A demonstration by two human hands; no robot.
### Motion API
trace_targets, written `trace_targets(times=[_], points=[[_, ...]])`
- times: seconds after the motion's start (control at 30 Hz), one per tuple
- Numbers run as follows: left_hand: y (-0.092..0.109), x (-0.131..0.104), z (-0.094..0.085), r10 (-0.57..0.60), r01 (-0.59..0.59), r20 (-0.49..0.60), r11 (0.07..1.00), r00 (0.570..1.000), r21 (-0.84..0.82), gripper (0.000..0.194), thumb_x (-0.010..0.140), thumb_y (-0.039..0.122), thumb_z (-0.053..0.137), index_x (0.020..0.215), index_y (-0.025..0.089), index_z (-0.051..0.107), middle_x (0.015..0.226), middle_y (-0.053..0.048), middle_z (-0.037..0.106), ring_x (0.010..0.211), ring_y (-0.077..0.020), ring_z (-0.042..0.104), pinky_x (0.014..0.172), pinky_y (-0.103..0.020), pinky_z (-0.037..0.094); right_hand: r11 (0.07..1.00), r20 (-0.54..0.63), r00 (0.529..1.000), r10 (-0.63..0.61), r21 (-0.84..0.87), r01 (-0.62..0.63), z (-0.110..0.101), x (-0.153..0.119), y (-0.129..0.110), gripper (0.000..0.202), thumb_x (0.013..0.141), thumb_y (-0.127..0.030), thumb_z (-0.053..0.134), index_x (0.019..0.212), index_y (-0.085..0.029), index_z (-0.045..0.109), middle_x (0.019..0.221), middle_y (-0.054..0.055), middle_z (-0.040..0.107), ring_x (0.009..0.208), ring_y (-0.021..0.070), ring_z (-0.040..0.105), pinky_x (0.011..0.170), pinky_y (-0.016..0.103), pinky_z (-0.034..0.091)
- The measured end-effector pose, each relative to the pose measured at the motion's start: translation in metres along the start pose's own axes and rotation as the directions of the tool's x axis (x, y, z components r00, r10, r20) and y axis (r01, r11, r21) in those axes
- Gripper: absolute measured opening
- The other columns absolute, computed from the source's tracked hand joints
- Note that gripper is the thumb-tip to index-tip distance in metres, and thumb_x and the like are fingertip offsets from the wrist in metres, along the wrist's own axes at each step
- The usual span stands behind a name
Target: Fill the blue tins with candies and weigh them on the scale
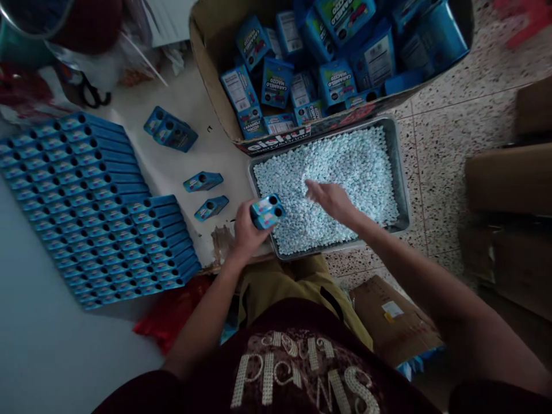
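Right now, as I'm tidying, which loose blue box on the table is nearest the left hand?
The lower single box; the upper single box and paired boxes are farther from the left hand.

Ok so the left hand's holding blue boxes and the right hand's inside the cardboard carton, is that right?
Not quite: the head view shows the right hand over the tray of pale pellets, not inside the cardboard carton. The left hand is holding blue boxes, as you said.

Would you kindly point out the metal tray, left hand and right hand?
Metal tray [401, 172], head view: its right wall.
Left hand [246, 233], head view: its middle.
Right hand [333, 199], head view: its middle.
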State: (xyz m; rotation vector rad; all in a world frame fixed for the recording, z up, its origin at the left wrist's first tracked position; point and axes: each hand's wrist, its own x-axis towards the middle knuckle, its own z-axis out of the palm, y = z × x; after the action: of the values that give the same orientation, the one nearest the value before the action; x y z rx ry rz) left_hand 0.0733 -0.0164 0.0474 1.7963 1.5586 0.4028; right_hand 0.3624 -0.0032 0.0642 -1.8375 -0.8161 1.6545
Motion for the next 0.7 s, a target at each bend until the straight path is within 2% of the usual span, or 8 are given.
trace_targets(times=[0.1, 0.17, 0.3, 0.43, 0.53, 0.6, 0.63, 0.7], points=[[-0.018, 0.015, -0.005, -0.095, 0.098, 0.093, 0.995, 0.991, -0.028, 0.074, 0.069, 0.040, 0.100, 0.128, 0.025, 0.058, 0.119, -0.007, 0.076, 0.112, -0.0321, 0.075, 0.099, -0.043, 0.060, 0.887, 0.025, 0.916, -0.400, -0.238, 0.394, -0.013, 0.051, -0.016, 0.037, 0.105, -0.061, 0.068, 0.103, -0.027, 0.083, 0.126, 0.008, 0.080, 0.138, 0.0306, 0.065, 0.124, 0.047, 0.046], [-0.018, 0.019, 0.001, -0.103, 0.099, 0.161, 0.995, 0.982, 0.034, 0.073, 0.068, 0.039, 0.101, 0.125, 0.026, 0.059, 0.116, -0.006, 0.077, 0.110, -0.0327, 0.075, 0.095, -0.042, 0.059, 0.791, 0.115, 0.864, -0.491, -0.358, 0.497, -0.008, 0.076, -0.016, 0.036, 0.104, -0.059, 0.071, 0.115, -0.028, 0.082, 0.147, 0.008, 0.073, 0.155, 0.0332, 0.051, 0.135, 0.050, 0.032], [0.009, 0.026, 0.025, -0.161, 0.110, 0.175, 0.957, 0.971, 0.270, 0.068, 0.068, 0.035, 0.100, 0.121, 0.026, 0.060, 0.113, -0.010, 0.078, 0.109, -0.0384, 0.075, 0.092, -0.045, 0.058, 0.725, 0.123, 0.882, -0.455, -0.524, 0.447, 0.010, 0.095, 0.012, 0.058, 0.090, -0.065, 0.084, 0.134, -0.027, 0.077, 0.162, 0.011, 0.062, 0.161, 0.0410, 0.038, 0.136, 0.055, 0.027], [0.041, 0.043, 0.038, -0.192, 0.122, 0.172, 0.928, 0.966, 0.351, 0.067, 0.068, 0.034, 0.100, 0.121, 0.026, 0.060, 0.112, -0.010, 0.079, 0.109, -0.0382, 0.075, 0.092, -0.043, 0.057, 0.790, -0.026, 0.915, -0.402, -0.515, 0.332, 0.015, 0.086, 0.043, 0.045, 0.093, -0.051, 0.080, 0.127, -0.022, 0.078, 0.143, 0.015, 0.071, 0.143, 0.0373, 0.056, 0.128, 0.047, 0.039], [0.053, 0.054, 0.037, -0.188, 0.119, 0.192, 0.940, 0.963, 0.320, 0.069, 0.066, 0.034, 0.102, 0.120, 0.026, 0.060, 0.114, -0.009, 0.080, 0.110, -0.0371, 0.076, 0.091, -0.041, 0.056, 0.941, -0.207, 0.947, -0.245, -0.286, 0.181, 0.013, 0.079, 0.054, 0.024, 0.089, -0.039, 0.078, 0.104, -0.021, 0.079, 0.111, 0.010, 0.078, 0.123, 0.0326, 0.067, 0.112, 0.040, 0.052], [0.053, 0.056, 0.034, -0.149, 0.096, 0.206, 0.964, 0.967, 0.248, 0.071, 0.066, 0.035, 0.103, 0.121, 0.026, 0.059, 0.114, -0.007, 0.079, 0.109, -0.0353, 0.076, 0.091, -0.040, 0.056, 0.996, -0.252, 0.967, -0.041, 0.068, 0.060, 0.011, 0.074, 0.058, 0.016, 0.085, -0.036, 0.078, 0.091, -0.021, 0.075, 0.089, 0.005, 0.076, 0.103, 0.0272, 0.070, 0.093, 0.035, 0.058], [0.051, 0.055, 0.033, -0.110, 0.069, 0.209, 0.979, 0.972, 0.194, 0.071, 0.067, 0.035, 0.103, 0.122, 0.026, 0.059, 0.115, -0.007, 0.078, 0.109, -0.0342, 0.075, 0.092, -0.040, 0.057, 0.959, -0.214, 0.974, 0.068, 0.285, -0.005, 0.010, 0.072, 0.060, 0.015, 0.084, -0.036, 0.077, 0.086, -0.022, 0.073, 0.081, 0.002, 0.073, 0.091, 0.0242, 0.070, 0.082, 0.032, 0.059], [0.044, 0.051, 0.031, -0.014, 0.002, 0.202, 0.998, 0.979, 0.058, 0.074, 0.067, 0.033, 0.103, 0.125, 0.026, 0.057, 0.117, -0.005, 0.077, 0.110, -0.0321, 0.075, 0.092, -0.039, 0.057, 0.741, -0.057, 0.978, 0.200, 0.662, -0.113, 0.007, 0.064, 0.061, 0.016, 0.080, -0.035, 0.078, 0.081, -0.023, 0.067, 0.070, -0.001, 0.068, 0.070, 0.0191, 0.064, 0.061, 0.028, 0.054]])
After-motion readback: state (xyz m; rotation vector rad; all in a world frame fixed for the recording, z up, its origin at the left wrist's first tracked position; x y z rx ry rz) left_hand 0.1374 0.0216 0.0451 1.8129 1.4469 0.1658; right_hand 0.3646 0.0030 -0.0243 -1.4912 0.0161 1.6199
